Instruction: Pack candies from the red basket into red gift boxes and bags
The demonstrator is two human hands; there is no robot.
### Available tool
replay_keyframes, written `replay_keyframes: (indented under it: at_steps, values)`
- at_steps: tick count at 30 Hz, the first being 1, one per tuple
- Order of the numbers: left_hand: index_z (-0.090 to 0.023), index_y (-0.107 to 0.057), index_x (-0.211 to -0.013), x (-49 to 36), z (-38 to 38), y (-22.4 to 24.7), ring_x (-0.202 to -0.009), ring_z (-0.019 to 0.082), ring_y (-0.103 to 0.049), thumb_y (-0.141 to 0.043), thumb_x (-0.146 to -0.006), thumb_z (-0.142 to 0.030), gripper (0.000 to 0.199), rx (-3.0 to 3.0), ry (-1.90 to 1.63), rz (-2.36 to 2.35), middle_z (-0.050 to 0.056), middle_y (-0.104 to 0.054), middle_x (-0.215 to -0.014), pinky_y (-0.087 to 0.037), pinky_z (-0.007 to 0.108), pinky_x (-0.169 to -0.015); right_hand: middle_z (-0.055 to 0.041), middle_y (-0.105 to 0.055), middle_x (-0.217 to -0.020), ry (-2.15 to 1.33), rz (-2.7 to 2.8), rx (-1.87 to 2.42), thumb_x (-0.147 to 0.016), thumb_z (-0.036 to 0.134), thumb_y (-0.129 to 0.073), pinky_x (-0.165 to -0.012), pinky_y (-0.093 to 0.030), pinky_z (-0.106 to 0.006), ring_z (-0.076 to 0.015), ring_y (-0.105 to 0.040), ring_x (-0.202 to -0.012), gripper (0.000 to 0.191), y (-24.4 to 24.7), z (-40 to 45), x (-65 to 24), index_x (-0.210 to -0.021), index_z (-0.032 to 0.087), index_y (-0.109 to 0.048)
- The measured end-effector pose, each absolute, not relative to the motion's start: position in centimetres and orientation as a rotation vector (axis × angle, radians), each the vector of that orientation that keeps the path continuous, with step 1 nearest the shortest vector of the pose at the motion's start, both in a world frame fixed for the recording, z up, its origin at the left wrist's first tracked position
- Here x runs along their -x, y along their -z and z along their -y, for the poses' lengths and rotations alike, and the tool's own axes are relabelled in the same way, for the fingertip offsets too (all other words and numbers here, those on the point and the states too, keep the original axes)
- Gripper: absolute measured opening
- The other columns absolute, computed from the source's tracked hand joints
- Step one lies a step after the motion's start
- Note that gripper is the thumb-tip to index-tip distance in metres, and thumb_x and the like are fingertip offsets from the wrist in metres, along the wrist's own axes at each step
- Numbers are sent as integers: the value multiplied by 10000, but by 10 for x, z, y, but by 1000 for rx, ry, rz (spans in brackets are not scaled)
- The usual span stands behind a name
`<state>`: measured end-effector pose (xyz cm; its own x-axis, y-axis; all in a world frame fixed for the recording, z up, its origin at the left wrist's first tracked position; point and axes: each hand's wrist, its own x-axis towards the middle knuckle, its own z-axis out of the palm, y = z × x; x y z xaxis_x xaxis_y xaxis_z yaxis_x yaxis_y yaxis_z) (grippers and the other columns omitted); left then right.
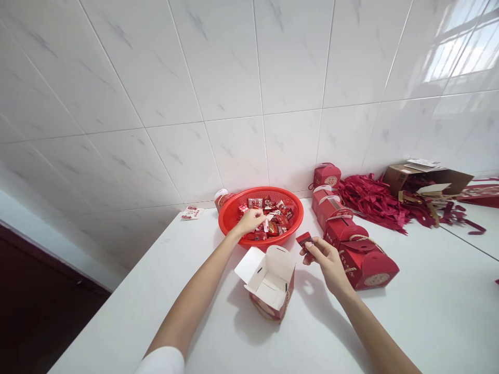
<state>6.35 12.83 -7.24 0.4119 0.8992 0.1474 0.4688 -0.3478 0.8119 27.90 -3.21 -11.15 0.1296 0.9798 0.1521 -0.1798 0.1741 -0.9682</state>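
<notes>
The left hand reaches into a round red plastic basket full of small shiny red wrapped sweets, and its fingers pinch one. Just below the basket sits an open paper box, white inside and red outside, with its flaps up. The right hand is beside it, pinching a small dark red packet in the air. Next come red paper gift boxes with rope handles, then a heap of thin red strips and a tipped brown cardboard box.
</notes>
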Motion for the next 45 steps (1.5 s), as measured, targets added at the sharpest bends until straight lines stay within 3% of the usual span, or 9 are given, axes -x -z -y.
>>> replay_keyframes:
  at_steps: [4,10,15,20,25,32,41,45]
  values:
    - [-206,-386,-501,-64,-126,72,-635,144,-596,-572,-697,-345,304,-1931,-705,-1131,6,-617,-597,-415,231,-572,-23,-648,-704,-1088,1065,1006,-757,577,-730,-589,-458,-285,-128,-562,-551,423,112,32,-279,-852,167,-685]
    - [-193,-447,-504,-62,-126,74,-536,116,-480,-685,-647,-383,336,-1977,-609,-1190,-49,-471,-506,-370,232,-525,-24,-650,-705,-1083,1069,1016,-758,583,-725,-589,-460,-285,-129,-563,-555,427,111,32,-279,-844,168,-679]
    - [-174,-644,-673,-60,-130,82,-623,151,-581,-707,-577,-248,137,-2016,-344,-1133,-3,-653,-676,-417,233,-571,-27,-650,-696,-1079,1068,1024,-740,590,-733,-580,-466,-293,-136,-560,-550,434,109,33,-278,-828,169,-675]
    - [-224,-766,-792,-59,-134,85,-730,187,-632,-656,-565,-184,255,-2181,-109,-1080,16,-740,-825,-433,224,-608,-28,-648,-695,-1082,1066,1027,-747,583,-728,-586,-467,-300,-140,-560,-553,417,107,34,-278,-815,176,-670]
    - [-257,-784,-725,-57,-134,86,-691,197,-631,-670,-526,-154,251,-2250,-97,-1150,14,-747,-779,-421,228,-593,-30,-649,-696,-1084,1072,1029,-748,583,-727,-588,-465,-301,-139,-559,-554,414,107,34,-278,-812,178,-669]
    - [-285,-800,-854,-56,-136,86,-721,236,-647,-690,-505,-125,398,-2313,41,-1187,36,-751,-814,-454,267,-668,-26,-647,-709,-1079,1093,1036,-766,582,-721,-602,-469,-293,-133,-565,-569,414,111,34,-277,-823,174,-675]
    - [-232,-732,-590,-59,-134,87,-512,165,-556,-624,-474,-123,192,-2201,57,-1130,-10,-691,-581,-383,239,-512,-27,-643,-694,-1079,1084,1041,-743,601,-726,-587,-470,-298,-139,-555,-556,436,108,34,-277,-812,174,-670]
    - [-203,-741,-676,-60,-131,84,-619,186,-592,-663,-555,-212,144,-2211,-62,-1127,5,-697,-660,-402,248,-565,-30,-647,-696,-1081,1089,1047,-744,605,-721,-587,-469,-300,-143,-557,-558,436,108,34,-277,-814,178,-669]
